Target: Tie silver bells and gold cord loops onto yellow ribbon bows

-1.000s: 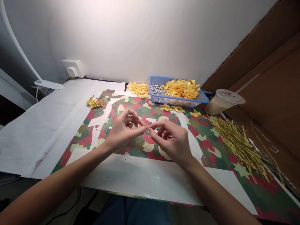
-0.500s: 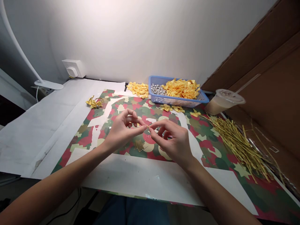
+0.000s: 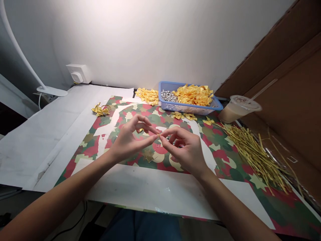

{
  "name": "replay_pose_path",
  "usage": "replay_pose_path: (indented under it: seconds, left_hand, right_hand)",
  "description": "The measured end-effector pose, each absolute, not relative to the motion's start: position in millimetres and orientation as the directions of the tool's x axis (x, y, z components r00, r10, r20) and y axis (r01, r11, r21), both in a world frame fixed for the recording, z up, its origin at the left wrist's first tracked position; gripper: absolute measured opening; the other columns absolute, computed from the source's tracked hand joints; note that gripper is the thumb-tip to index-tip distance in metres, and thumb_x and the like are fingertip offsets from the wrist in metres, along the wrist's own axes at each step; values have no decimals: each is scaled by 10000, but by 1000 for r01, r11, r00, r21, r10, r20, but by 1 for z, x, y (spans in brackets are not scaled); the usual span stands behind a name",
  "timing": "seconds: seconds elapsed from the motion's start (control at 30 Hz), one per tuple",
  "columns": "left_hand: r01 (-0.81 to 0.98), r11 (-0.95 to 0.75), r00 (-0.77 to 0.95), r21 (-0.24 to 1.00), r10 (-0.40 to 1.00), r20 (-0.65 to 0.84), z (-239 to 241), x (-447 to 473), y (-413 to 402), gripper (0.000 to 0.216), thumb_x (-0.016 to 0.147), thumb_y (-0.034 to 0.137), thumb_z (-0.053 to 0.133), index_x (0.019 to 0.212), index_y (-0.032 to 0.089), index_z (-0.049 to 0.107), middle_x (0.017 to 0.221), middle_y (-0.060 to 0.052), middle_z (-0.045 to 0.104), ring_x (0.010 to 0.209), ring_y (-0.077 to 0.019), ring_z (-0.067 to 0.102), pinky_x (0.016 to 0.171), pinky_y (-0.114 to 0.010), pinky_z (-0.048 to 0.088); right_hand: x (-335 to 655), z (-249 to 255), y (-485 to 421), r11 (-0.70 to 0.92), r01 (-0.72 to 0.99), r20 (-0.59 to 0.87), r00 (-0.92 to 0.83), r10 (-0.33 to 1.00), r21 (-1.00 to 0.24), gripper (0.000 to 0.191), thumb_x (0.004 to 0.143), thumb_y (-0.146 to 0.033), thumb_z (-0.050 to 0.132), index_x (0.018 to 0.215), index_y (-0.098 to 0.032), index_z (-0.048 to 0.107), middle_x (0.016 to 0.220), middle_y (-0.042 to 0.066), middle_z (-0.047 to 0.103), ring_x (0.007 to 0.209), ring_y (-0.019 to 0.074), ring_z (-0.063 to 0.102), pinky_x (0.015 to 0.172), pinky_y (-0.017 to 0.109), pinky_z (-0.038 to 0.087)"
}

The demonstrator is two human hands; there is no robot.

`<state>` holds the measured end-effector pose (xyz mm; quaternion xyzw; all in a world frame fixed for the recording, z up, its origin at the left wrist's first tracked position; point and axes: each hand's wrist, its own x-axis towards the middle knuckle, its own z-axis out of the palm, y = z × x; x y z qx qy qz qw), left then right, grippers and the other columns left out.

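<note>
My left hand [image 3: 129, 139] and my right hand [image 3: 187, 147] meet fingertip to fingertip over the middle of the table. Each pinches thumb against index finger on a thin gold strand [image 3: 158, 134], of which only a tiny bit shows; the fingers cover the rest. Behind my left fingers, a small yellow piece [image 3: 141, 130] is partly visible, and I cannot tell whether it lies on the table. Just below the hands, a small clear piece with thin gold bits [image 3: 149, 156] lies on the patterned sheet [image 3: 107, 130].
A blue basket [image 3: 190, 108] at the back holds silver beads [image 3: 169, 96] and yellow ribbon bows [image 3: 194, 93]. More bows [image 3: 146, 96] lie beside it. Gold strands [image 3: 255, 154] and a drink cup [image 3: 238, 108] stand right. Tied bows [image 3: 100, 109] lie left.
Both hands stay joined at the fingertips, with only a slight shift of the fingers. The left fingers have lifted and straightened a little, showing more of the yellow piece behind them.
</note>
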<state>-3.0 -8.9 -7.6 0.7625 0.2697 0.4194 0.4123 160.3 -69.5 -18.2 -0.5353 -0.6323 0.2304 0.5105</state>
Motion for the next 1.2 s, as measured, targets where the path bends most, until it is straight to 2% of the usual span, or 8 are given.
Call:
replay_pose_path:
  seconds: [0.23,0.33,0.43,0.5,0.6,0.67,0.97,1.2]
  left_hand:
    - [104,-513,469,852,781,413,-11,-3,-8,260,735,178,698,807,214,451,728,-5,689,743,-164,684,703,-312,537]
    - [108,-500,455,859,793,404,-10,-2,-8,265,734,193,699,798,214,443,729,-9,683,750,-166,686,694,-306,541]
    - [113,-498,441,860,801,406,-10,-1,-8,265,734,219,707,784,210,446,723,-7,666,745,-167,691,684,-299,546]
    - [118,-505,436,855,800,412,-11,-1,-8,268,732,227,709,779,211,446,719,-1,652,736,-165,692,666,-291,550]
    - [139,-530,436,837,791,429,-12,-1,-8,271,732,198,699,774,216,433,726,8,641,731,-159,688,661,-286,556]
    - [159,-546,429,822,788,441,-12,-2,-8,272,732,169,690,772,218,425,731,12,634,732,-153,685,689,-291,559]
    - [210,-625,429,752,750,504,-11,-1,-9,284,728,119,671,772,227,412,729,22,629,708,-142,670,685,-300,564]
    - [208,-691,434,693,700,567,-12,-1,-12,249,737,134,663,788,231,438,705,47,564,692,-143,681,676,-301,577]
  right_hand:
    - [160,-19,-69,270,357,322,95,942,-894,90,789,-275,631,754,-195,608,680,-10,607,455,68,479,352,189,361]
    - [161,-19,-67,151,140,161,60,985,-978,171,769,-326,667,830,-208,559,829,-1,618,463,56,519,327,173,361]
    - [162,-20,-64,-53,-86,-45,-100,994,-995,343,698,-371,739,901,-224,505,1018,15,598,457,59,575,325,189,425]
    - [163,-21,-62,-163,-185,-127,-194,973,-969,392,670,-374,765,912,-223,496,970,4,611,530,92,634,399,212,507]
    - [163,-23,-61,-206,-267,-148,-224,963,-941,347,686,-352,760,899,-208,528,798,-19,637,680,110,667,595,224,568]
    - [162,-25,-60,-186,-263,-138,-192,972,-946,297,693,-347,755,864,-198,564,753,-25,640,671,95,654,647,225,561]
    - [162,-26,-58,-56,-203,-47,-45,998,-978,229,689,-374,736,760,-183,630,618,-38,602,569,92,581,570,237,511]
    - [165,-27,-59,-45,-62,-45,-1,999,-997,241,726,-406,710,753,-180,630,536,-52,535,479,81,496,407,198,311]
